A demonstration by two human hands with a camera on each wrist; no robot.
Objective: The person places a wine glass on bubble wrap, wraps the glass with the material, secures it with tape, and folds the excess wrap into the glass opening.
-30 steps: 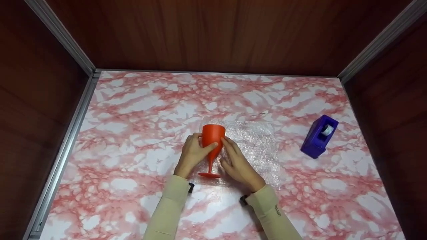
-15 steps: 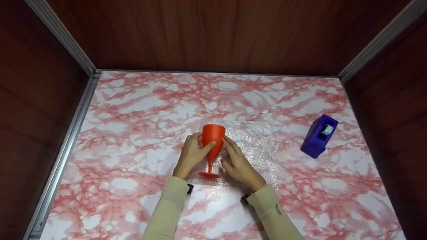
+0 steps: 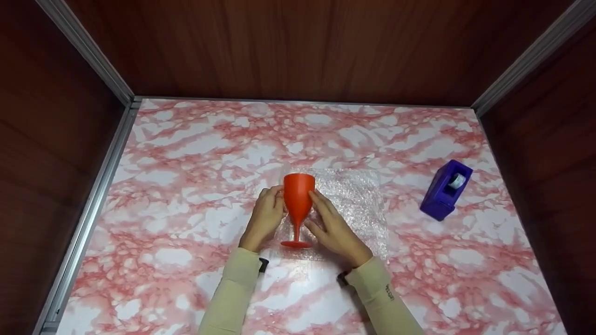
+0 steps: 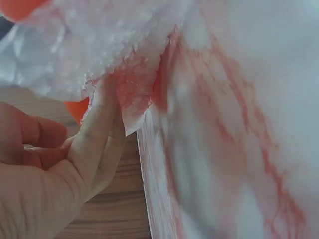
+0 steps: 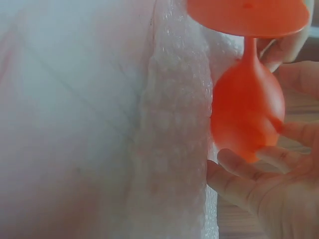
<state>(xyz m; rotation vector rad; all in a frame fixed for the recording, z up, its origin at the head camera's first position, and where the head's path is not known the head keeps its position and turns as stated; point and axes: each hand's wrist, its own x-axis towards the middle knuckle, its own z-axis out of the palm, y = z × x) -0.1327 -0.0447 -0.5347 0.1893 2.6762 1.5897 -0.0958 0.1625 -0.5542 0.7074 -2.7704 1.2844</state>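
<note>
On clear bubble wrap, the red goblet could roll if our straight-fingered left hand or spread right hand slips.

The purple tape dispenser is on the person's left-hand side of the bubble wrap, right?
Not quite: it's on the person's right-hand side. The head view shows the purple tape dispenser to the right of the bubble wrap.

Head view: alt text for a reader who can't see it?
Orange-red goblet lying over bubble wrap between a person's left hand and right hand; a purple tape dispenser sits right of them on a marbled table.
</note>
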